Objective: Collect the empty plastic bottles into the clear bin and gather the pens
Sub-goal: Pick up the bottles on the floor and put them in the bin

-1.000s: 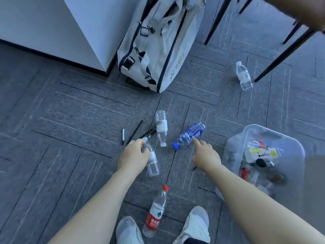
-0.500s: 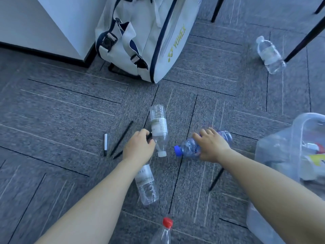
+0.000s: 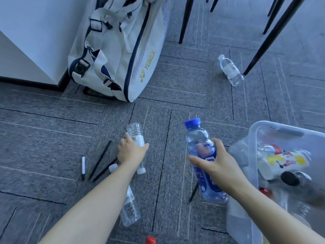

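My right hand (image 3: pixel 213 162) grips a blue-capped bottle (image 3: pixel 200 147) and holds it up off the carpet, just left of the clear bin (image 3: pixel 253 134). My left hand (image 3: pixel 131 152) wraps round a clear white-capped bottle (image 3: pixel 136 134) that lies on the floor. A second clear bottle (image 3: pixel 130 208) lies under my left forearm. Two black pens (image 3: pixel 100 160) and a white-barrelled pen (image 3: pixel 83 167) lie left of my left hand. Another black pen (image 3: pixel 194 191) lies below the lifted bottle. A further clear bottle (image 3: pixel 230 70) lies far off by a chair leg.
A white sports bag (image 3: pixel 121 50) leans against a white cabinet (image 3: pixel 31 37) at the back. Black chair legs (image 3: pixel 274 36) stand at the upper right. A red bottle cap (image 3: pixel 150 240) shows at the bottom edge. The bin holds several bottles and a cup.
My right hand has picked the blue-capped bottle up off the floor and turned it upright. My left hand has moved from the lower clear bottle onto the white-capped one.
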Demonstrator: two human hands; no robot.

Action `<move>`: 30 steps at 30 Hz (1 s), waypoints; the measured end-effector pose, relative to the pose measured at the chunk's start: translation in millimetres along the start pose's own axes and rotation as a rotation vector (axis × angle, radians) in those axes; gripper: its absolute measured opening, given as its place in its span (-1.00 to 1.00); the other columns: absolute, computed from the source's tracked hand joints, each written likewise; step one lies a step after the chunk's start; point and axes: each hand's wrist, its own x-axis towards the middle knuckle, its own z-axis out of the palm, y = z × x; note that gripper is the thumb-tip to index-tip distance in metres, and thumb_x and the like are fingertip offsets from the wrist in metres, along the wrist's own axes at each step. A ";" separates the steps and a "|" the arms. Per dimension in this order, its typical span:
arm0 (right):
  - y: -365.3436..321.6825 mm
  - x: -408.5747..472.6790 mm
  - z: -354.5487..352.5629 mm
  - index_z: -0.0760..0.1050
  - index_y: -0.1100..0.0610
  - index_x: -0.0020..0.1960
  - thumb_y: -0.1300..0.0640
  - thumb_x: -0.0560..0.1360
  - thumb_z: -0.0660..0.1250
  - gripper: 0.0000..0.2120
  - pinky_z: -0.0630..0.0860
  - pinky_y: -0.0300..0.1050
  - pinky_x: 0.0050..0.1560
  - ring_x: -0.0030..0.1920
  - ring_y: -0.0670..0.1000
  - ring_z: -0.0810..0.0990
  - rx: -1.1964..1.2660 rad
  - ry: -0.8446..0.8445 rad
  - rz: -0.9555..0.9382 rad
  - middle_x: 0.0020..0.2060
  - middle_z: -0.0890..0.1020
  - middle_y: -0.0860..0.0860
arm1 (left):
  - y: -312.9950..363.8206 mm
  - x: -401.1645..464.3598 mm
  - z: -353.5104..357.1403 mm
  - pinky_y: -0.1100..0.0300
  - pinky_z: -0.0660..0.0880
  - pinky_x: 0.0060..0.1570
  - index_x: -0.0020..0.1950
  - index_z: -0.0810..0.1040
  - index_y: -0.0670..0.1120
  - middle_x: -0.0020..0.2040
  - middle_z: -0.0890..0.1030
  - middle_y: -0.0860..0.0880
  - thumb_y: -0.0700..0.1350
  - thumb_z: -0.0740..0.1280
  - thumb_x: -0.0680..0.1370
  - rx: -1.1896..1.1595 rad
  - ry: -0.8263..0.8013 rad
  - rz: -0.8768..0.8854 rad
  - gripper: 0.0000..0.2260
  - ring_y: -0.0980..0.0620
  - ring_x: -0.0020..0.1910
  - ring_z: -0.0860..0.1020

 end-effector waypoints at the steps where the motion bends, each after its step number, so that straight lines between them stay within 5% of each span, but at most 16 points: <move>1: 3.3 -4.0 -1.2 0.29 -0.22 0.13 -0.20 0.30 0.53 -0.46 0.47 -0.08 -0.04 -0.08 -0.20 0.59 0.037 -0.015 -0.002 -0.11 0.60 -0.27 | 4.3 6.4 7.4 -0.09 0.44 0.16 0.57 0.00 -0.10 0.45 0.28 -0.16 0.27 0.41 0.41 0.022 0.013 -0.002 -0.06 -0.18 0.40 0.31; 10: 4.2 -34.3 -15.3 0.36 -0.27 0.15 -0.33 0.15 0.50 -0.38 0.55 0.05 0.16 -0.02 -0.18 0.66 0.200 -0.004 0.057 -0.02 0.67 -0.24 | 9.2 -19.4 12.7 -0.07 0.44 0.12 0.57 -0.12 -0.04 0.38 0.34 -0.26 0.19 0.38 0.40 0.065 -0.065 0.078 -0.06 -0.25 0.29 0.40; 19: -10.6 -105.3 -131.7 0.30 -0.14 0.32 -0.10 0.38 0.52 -0.39 0.53 -0.07 0.14 0.03 -0.10 0.65 0.466 0.364 0.155 0.07 0.64 -0.14 | 109.1 -125.9 -101.8 -0.13 0.41 0.19 0.57 -0.09 0.03 0.38 0.39 -0.16 0.16 0.32 0.40 -0.052 -0.101 0.405 -0.13 -0.21 0.29 0.43; 24: 17.7 -167.9 -185.6 0.26 -0.18 0.36 -0.27 0.28 0.47 -0.27 0.52 0.01 0.14 0.04 -0.08 0.64 0.565 0.555 0.282 0.11 0.60 -0.16 | 176.9 -188.4 -132.4 -0.06 0.48 0.04 0.57 -0.12 0.05 0.34 0.43 -0.09 0.16 0.33 0.39 -0.057 -0.165 0.631 -0.10 -0.15 0.22 0.48; 27: 46.0 -186.6 -191.2 0.21 -0.23 0.32 -0.34 0.28 0.38 -0.31 0.45 0.04 0.19 0.15 0.00 0.59 0.573 0.618 0.380 0.23 0.56 -0.09 | 205.7 -217.0 -121.3 -0.03 0.47 0.03 0.57 -0.12 0.08 0.36 0.42 -0.07 0.20 0.32 0.39 -0.027 -0.219 0.726 -0.10 -0.13 0.25 0.47; 30: 75.9 -186.9 -182.5 -0.03 -0.06 0.57 -0.29 0.45 0.32 -0.14 0.36 0.03 0.22 0.38 0.11 0.44 0.512 0.619 0.529 0.46 0.37 0.03 | 222.0 -233.2 -97.8 -0.05 0.50 0.09 0.58 -0.12 0.11 0.37 0.43 -0.07 0.29 0.31 0.33 0.039 -0.279 0.803 -0.05 -0.12 0.26 0.47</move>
